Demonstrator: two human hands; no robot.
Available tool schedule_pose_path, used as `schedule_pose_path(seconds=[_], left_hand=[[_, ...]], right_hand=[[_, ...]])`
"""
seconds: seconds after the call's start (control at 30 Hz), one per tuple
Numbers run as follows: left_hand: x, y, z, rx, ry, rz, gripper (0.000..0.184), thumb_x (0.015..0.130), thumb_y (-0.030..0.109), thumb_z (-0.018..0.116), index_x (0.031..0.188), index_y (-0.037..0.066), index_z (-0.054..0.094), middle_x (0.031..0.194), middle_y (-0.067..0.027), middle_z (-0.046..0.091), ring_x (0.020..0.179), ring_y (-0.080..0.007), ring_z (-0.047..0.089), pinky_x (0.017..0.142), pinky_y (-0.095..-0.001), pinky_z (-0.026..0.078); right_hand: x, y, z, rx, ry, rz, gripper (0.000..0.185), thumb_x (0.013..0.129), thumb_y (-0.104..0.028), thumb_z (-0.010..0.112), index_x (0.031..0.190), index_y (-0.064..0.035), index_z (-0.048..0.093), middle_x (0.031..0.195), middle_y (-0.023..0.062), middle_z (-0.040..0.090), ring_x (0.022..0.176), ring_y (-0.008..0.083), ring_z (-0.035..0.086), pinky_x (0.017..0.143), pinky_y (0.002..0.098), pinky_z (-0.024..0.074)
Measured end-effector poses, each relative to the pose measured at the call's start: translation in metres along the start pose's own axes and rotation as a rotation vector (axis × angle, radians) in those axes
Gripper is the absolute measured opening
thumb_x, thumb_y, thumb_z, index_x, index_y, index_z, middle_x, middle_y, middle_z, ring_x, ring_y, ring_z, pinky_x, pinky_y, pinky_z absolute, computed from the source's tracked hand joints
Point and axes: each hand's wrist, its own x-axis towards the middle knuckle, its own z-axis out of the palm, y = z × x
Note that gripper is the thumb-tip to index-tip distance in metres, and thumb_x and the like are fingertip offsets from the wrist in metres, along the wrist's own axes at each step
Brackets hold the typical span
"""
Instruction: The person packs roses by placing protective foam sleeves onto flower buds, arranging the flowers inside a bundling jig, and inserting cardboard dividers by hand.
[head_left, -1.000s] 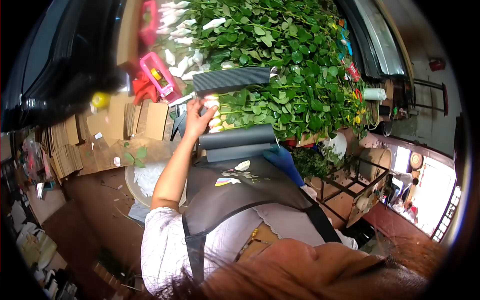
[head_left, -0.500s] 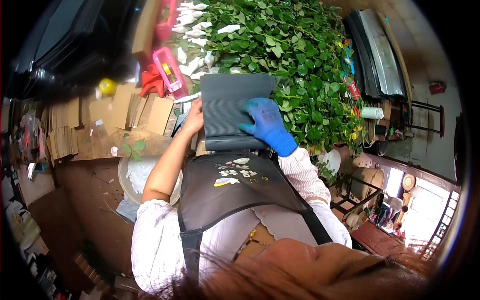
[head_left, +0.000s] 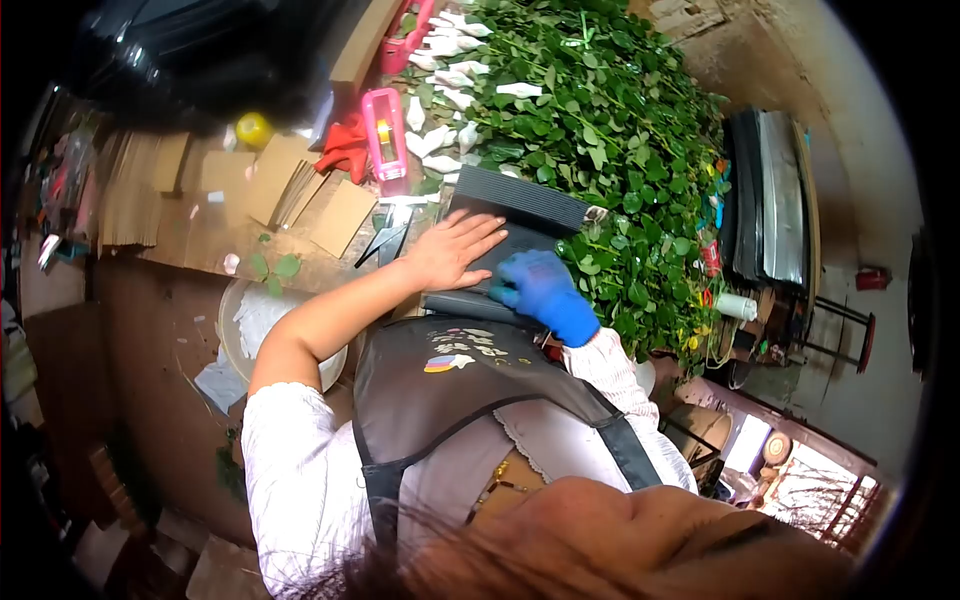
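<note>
A dark grey ribbed sheet (head_left: 525, 198) lies at the table's front edge, its far part raised as a ribbed flap over a smoother dark panel. My left hand (head_left: 458, 248), bare, rests palm down across the sheet's left side with fingers stretched out. My right hand (head_left: 545, 290), in a blue knitted glove, lies on the near right part of the sheet; its fingers look loosely apart. Leafy green stems (head_left: 610, 160) are heaped just beyond and to the right. White-sleeved buds (head_left: 437, 140) stick out at the heap's left. Scissors (head_left: 385, 240) sit left of the sheet.
A pink tape dispenser (head_left: 388, 145) and a red object (head_left: 345, 148) stand at the back left. Cardboard pieces (head_left: 343, 218) and a yellow ball-like thing (head_left: 253, 129) are further left. Below the table edge is a pale tub (head_left: 232, 318). A white thread spool (head_left: 737, 306) lies at right.
My left hand has gone from the sheet's left edge to lying flat on it. The sheet's far part now stands up as a flap. My gloved hand has shifted slightly nearer, and the view has turned.
</note>
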Motion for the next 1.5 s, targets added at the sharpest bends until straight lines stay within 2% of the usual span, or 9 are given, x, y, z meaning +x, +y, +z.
schedule_pose_path(seconds=[0.23, 0.33, 0.43, 0.53, 0.57, 1.0, 1.17, 1.37, 1.5], left_hand=[[-0.001, -0.009, 0.028, 0.012, 0.002, -0.020, 0.068, 0.088, 0.034, 0.055, 0.151, 0.013, 0.037, 0.157, -0.0096, 0.037, 0.141, -0.0264, 0.040, 0.116, -0.0499, 0.027], [0.007, -0.005, 0.031, 0.150, -0.048, -0.043, 0.055, 0.096, 0.032, 0.043, 0.148, 0.015, 0.042, 0.155, -0.0093, 0.039, 0.139, -0.0243, 0.042, 0.114, -0.0509, 0.030], [0.001, -0.013, 0.049, -0.019, 0.054, -0.020, 0.060, 0.094, 0.040, 0.048, 0.148, 0.016, 0.042, 0.155, -0.0097, 0.040, 0.141, -0.0240, 0.039, 0.114, -0.0515, 0.029], [0.012, -0.017, 0.035, -0.082, -0.210, -0.085, 0.062, 0.095, 0.045, 0.047, 0.150, 0.017, 0.037, 0.156, -0.0103, 0.036, 0.144, -0.0255, 0.034, 0.116, -0.0528, 0.025], [0.009, -0.014, 0.032, -0.084, -0.197, -0.077, 0.062, 0.096, 0.045, 0.046, 0.151, 0.017, 0.036, 0.157, -0.0105, 0.035, 0.145, -0.0259, 0.033, 0.117, -0.0527, 0.024], [0.007, 0.001, 0.005, 0.012, -0.039, 0.067, 0.067, 0.088, 0.038, 0.056, 0.145, 0.007, 0.044, 0.153, -0.0166, 0.039, 0.142, -0.0305, 0.036, 0.114, -0.0538, 0.027], [0.001, -0.007, 0.030, 0.064, 0.087, 0.073, 0.063, 0.093, 0.030, 0.051, 0.149, 0.007, 0.038, 0.152, -0.0184, 0.041, 0.136, -0.0361, 0.043, 0.114, -0.0512, 0.032], [-0.002, -0.011, 0.037, -0.047, 0.078, 0.002, 0.061, 0.095, 0.032, 0.050, 0.150, 0.010, 0.038, 0.152, -0.0149, 0.042, 0.137, -0.0318, 0.044, 0.113, -0.0517, 0.032], [0.003, -0.015, 0.038, 0.040, 0.091, 0.054, 0.059, 0.095, 0.037, 0.047, 0.149, 0.013, 0.040, 0.152, -0.0116, 0.042, 0.138, -0.0274, 0.042, 0.113, -0.0496, 0.032]], right_hand=[[0.054, -0.024, -0.018, 0.067, -0.173, -0.300, 0.026, 0.082, -0.036, 0.064, 0.091, -0.0136, 0.074, 0.090, 0.0163, 0.070, 0.083, 0.0363, 0.068, 0.078, 0.0498, 0.0523], [0.111, -0.076, -0.001, 0.195, 0.504, -0.472, 0.023, 0.081, -0.033, 0.067, 0.095, -0.0158, 0.073, 0.091, 0.0137, 0.068, 0.081, 0.0350, 0.064, 0.073, 0.0451, 0.0488], [0.202, -0.106, 0.025, 0.038, 0.434, -0.616, 0.031, 0.083, -0.020, 0.063, 0.113, -0.0138, 0.064, 0.101, 0.0083, 0.064, 0.089, 0.0292, 0.062, 0.074, 0.0415, 0.0491], [0.280, -0.120, 0.106, -0.273, 0.412, -0.522, 0.025, 0.089, -0.020, 0.056, 0.113, -0.0174, 0.064, 0.120, 0.0068, 0.062, 0.114, 0.0247, 0.057, 0.082, 0.0428, 0.0489], [0.284, -0.115, 0.112, -0.332, 0.453, -0.531, 0.020, 0.088, -0.021, 0.058, 0.105, -0.0168, 0.067, 0.107, 0.0066, 0.066, 0.103, 0.0237, 0.063, 0.073, 0.0419, 0.0512], [0.212, -0.092, 0.026, -0.212, 0.226, -0.282, 0.020, 0.085, -0.022, 0.062, 0.102, -0.0165, 0.069, 0.093, 0.0063, 0.066, 0.089, 0.0261, 0.067, 0.071, 0.0438, 0.0529], [0.097, -0.066, -0.013, 0.323, 0.945, -0.267, 0.020, 0.085, -0.033, 0.065, 0.096, -0.0180, 0.074, 0.097, 0.0138, 0.071, 0.084, 0.0361, 0.067, 0.075, 0.0474, 0.0529], [0.120, -0.081, -0.005, 0.403, 0.646, -0.413, 0.020, 0.085, -0.026, 0.065, 0.101, -0.0147, 0.069, 0.100, 0.0102, 0.069, 0.091, 0.0302, 0.067, 0.078, 0.0454, 0.0522], [0.198, -0.101, 0.032, 0.043, 0.527, -0.570, 0.030, 0.080, -0.022, 0.068, 0.109, -0.0138, 0.063, 0.098, 0.0066, 0.066, 0.087, 0.0272, 0.066, 0.073, 0.0416, 0.0517]])
